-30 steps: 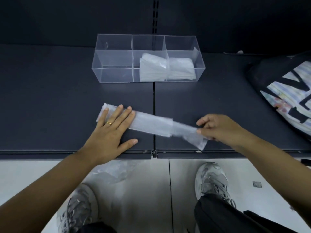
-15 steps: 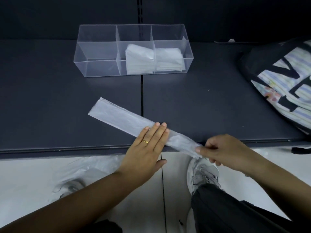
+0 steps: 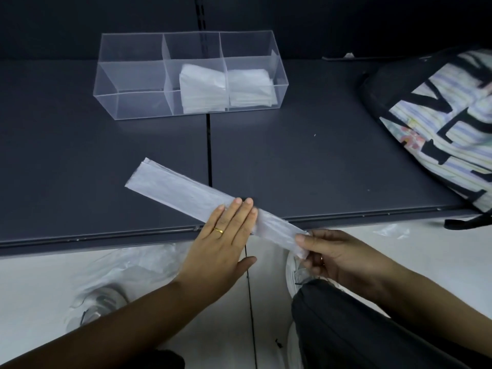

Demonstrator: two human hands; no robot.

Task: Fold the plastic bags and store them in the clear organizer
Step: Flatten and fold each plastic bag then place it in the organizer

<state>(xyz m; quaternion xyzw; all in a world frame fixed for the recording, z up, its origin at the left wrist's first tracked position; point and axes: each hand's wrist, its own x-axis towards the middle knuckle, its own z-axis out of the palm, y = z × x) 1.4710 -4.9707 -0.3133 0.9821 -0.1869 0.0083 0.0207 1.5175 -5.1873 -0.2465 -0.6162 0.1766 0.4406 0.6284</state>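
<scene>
The plastic bag (image 3: 181,193), folded into a long narrow strip, lies slantwise on the dark shelf (image 3: 80,169). Its long axis runs from the far left to the near right. The far end rests flat on the shelf, left of the seam between the two shelf panels. The strip crosses that seam, and its near end sticks out past the shelf's front edge, over the floor.

The left hand (image 3: 223,241) lies flat on the strip at the front edge, its straight fingers pressing the strip down. A gold ring (image 3: 219,230) shows on one finger. The right hand (image 3: 335,257) pinches the overhanging near end between thumb and curled fingers, just off the shelf.

At the back of the shelf, well apart from the strip, stands the clear organizer (image 3: 127,83) with three compartments side by side. Folded bags (image 3: 202,91) fill the middle one and more fill the right one. A striped backpack (image 3: 439,123) with black lettering lies on the shelf's right end. Loose clear plastic (image 3: 127,270) lies on the pale floor below, partly over a sneaker (image 3: 101,302).
</scene>
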